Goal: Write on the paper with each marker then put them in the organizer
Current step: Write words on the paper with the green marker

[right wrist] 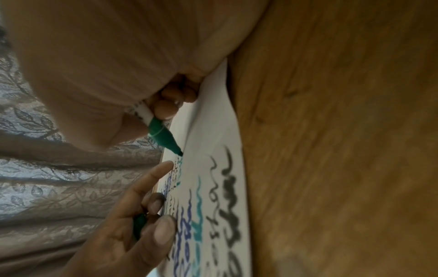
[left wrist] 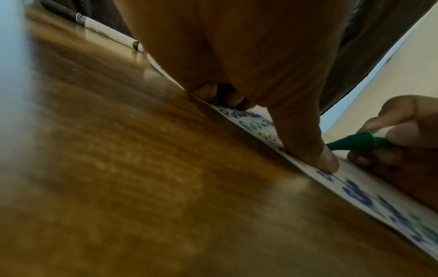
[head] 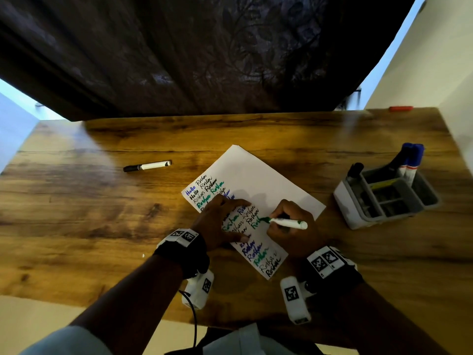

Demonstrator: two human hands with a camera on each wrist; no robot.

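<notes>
At left of the head view, a black marker (head: 147,166) lies unused on the desk (head: 76,213). At centre, the left hand (head: 222,221) presses the paper (head: 256,175), pinching a green cap (right wrist: 140,224). The right hand (head: 291,226) grips a green marker (head: 286,222), writing. At right, the organizer (head: 384,201) already holds blue markers (head: 412,160).

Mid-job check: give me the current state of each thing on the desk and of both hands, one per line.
green marker: uncapped, tip on the paper.
right hand: grips the green marker.
left hand: presses the paper, holds the green cap.
paper: flat, partly filled with writing.
black marker: capped, lying on the table.
organizer: upright, blue markers standing inside.
</notes>
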